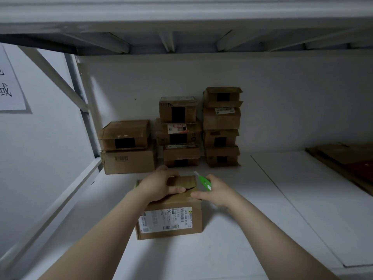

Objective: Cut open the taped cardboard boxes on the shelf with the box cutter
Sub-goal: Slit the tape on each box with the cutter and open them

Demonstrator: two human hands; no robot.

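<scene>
Left hand (161, 184): palm down on box (171, 219), fingers curled over far top edge, thumb stretched rightward. Right hand (217, 191): grips box cutter (202, 181), tip pointing away, thumb extended leftward, touching box. Both forearms bare, reaching forward.

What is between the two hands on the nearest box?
Just the top of the brown cardboard box, with a dark split, seen in the head view. The left hand holds it; the right hand grips the green plastic box cutter.

Ten cardboard boxes (169, 219); one box cutter (203, 181)
</scene>
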